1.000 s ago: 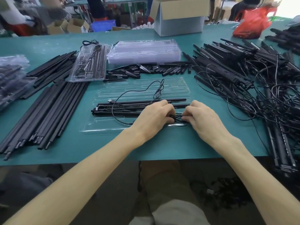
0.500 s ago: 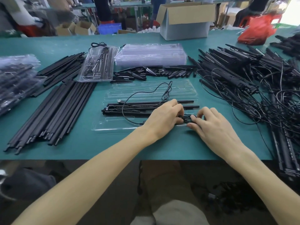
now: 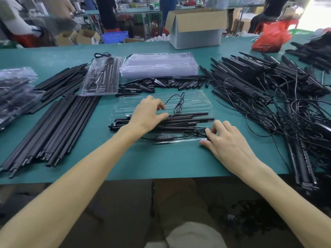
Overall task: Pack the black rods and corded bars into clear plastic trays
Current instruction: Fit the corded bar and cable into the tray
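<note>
A clear plastic tray (image 3: 200, 102) lies on the green table in front of me. Black rods and a corded bar (image 3: 197, 120) lie across its middle slots. The bar's thin cord (image 3: 180, 104) loops over the tray's far half. An inline control (image 3: 165, 137) sits in the front slot. My left hand (image 3: 146, 114) is over the rods, thumb and curled fingers pinching the cord. My right hand (image 3: 226, 141) rests at the tray's right front end, its fingertips pressing a small cord bundle (image 3: 198, 132) down and its thumb flat on the rim.
Long black rods (image 3: 53, 129) lie at the left and short black pieces (image 3: 161, 85) behind the tray. A filled tray (image 3: 102, 77) and a stack of clear trays (image 3: 159, 66) sit farther back. Tangled corded bars (image 3: 268, 97) fill the right side. A cardboard box (image 3: 196, 28) stands at the far edge.
My left hand left the cord bundle and moved up and left onto the rods and the loose cord. My right hand stayed at the bundle, now pressing it, and the inline control is uncovered.
</note>
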Available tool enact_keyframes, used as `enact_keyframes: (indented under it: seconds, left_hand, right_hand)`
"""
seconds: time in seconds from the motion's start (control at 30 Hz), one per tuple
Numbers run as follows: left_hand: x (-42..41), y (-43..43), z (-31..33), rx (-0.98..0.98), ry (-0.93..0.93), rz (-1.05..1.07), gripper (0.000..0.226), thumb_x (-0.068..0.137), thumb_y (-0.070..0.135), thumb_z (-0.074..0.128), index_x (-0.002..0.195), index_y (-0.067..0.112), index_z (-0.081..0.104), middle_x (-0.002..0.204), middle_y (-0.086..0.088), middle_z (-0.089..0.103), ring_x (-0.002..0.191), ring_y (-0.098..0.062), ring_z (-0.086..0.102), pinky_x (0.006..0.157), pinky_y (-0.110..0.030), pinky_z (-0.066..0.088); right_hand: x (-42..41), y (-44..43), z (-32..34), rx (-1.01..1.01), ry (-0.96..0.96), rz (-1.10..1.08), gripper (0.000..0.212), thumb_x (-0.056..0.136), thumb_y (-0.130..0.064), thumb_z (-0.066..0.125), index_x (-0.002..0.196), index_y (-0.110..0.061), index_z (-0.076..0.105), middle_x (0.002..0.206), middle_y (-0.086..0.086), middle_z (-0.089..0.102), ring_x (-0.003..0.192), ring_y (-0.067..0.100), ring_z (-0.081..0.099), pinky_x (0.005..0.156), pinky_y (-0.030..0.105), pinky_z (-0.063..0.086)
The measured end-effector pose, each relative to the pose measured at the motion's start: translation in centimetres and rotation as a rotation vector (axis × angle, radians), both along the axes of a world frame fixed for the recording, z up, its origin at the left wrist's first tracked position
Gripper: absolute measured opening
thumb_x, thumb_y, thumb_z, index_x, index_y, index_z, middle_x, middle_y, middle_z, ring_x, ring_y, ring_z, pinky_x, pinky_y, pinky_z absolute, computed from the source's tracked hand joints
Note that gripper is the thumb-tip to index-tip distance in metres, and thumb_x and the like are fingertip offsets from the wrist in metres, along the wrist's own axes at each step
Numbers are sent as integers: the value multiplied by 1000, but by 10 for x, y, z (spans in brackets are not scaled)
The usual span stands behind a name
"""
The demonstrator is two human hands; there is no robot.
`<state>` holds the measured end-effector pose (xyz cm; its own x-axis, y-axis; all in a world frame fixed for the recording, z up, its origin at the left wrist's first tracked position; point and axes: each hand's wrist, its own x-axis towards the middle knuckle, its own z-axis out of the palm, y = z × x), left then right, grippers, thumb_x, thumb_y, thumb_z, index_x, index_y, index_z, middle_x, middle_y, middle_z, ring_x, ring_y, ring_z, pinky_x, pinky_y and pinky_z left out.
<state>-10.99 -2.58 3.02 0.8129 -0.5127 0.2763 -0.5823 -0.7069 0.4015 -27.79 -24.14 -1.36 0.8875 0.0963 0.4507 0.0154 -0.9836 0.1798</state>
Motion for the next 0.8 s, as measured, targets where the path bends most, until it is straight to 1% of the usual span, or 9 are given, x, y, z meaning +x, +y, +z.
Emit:
enact_keyframes:
  seconds: [0.07, 0.17, 0.27, 0.37, 0.43, 0.53, 0.63, 0.73, 0.8]
  left_hand:
    - [3, 3, -2, 111, -4, 8, 26, 89, 42, 72, 103, 20, 72, 104, -2, 60, 94, -20, 56, 96, -40, 46]
    - [0, 2, -5, 67, -17, -29, 29, 87, 50, 73, 97, 23, 73, 95, 3, 65, 87, -15, 58, 94, -38, 45]
    - [-4, -1, -5, 64, -72, -81, 32, 84, 53, 74, 96, 24, 73, 96, 4, 62, 88, -14, 56, 94, -36, 39]
    - [-3, 2, -6, 49, -92, -103, 17, 89, 35, 74, 97, 20, 73, 95, 3, 62, 92, -18, 58, 95, -39, 42]
    - [-1, 8, -6, 6, -101, -81, 7, 91, 24, 72, 96, 18, 72, 93, 3, 62, 88, -18, 58, 91, -37, 47]
    - [4, 28, -1, -92, -132, 9, 2, 92, 18, 69, 92, 17, 70, 91, 2, 61, 82, -14, 54, 84, -32, 48]
    - [13, 63, 9, -192, -185, 170, 2, 92, 17, 66, 92, 16, 68, 94, -2, 63, 81, -15, 56, 83, -32, 47]
    - [22, 105, 15, -216, -212, 370, 5, 92, 17, 63, 95, 14, 66, 99, -8, 65, 82, -18, 57, 84, -35, 48]
    - [25, 126, 15, -202, -177, 518, 8, 92, 16, 61, 99, 12, 63, 105, -13, 63, 86, -25, 58, 86, -39, 48]
  right_hand:
    - [-1, 1, -1, 18, -5, -10, 45, 97, -44, 48, 97, -3, 67, 92, 9, 51, 81, 28, 48, 66, 40, 44]
    - [-2, 4, -1, 36, 4, -31, 45, 98, -43, 47, 99, -3, 67, 94, 9, 51, 82, 28, 48, 68, 39, 44]
    - [-3, 5, -1, 47, 14, -41, 46, 99, -43, 46, 99, -3, 67, 95, 10, 52, 84, 29, 49, 70, 40, 44]
    - [-3, 5, -1, 51, 34, -51, 47, 99, -44, 44, 102, -3, 67, 96, 10, 52, 86, 30, 49, 72, 40, 44]
    - [-4, 6, 0, 64, 42, -56, 48, 99, -44, 44, 103, -3, 68, 97, 11, 52, 86, 30, 49, 72, 40, 45]
    - [-4, 6, 0, 87, 50, -56, 49, 100, -45, 43, 105, -3, 68, 97, 10, 52, 87, 29, 48, 74, 40, 45]
    - [-4, 6, 1, 112, 37, -53, 50, 100, -45, 42, 105, -3, 69, 96, 9, 51, 86, 28, 48, 74, 40, 45]
    - [-4, 6, -1, 125, 22, -42, 52, 100, -45, 40, 106, -2, 69, 95, 10, 51, 85, 29, 48, 72, 41, 46]
    - [-4, 6, -1, 136, 0, -35, 52, 99, -44, 42, 109, -1, 69, 94, 10, 51, 84, 29, 48, 70, 42, 46]
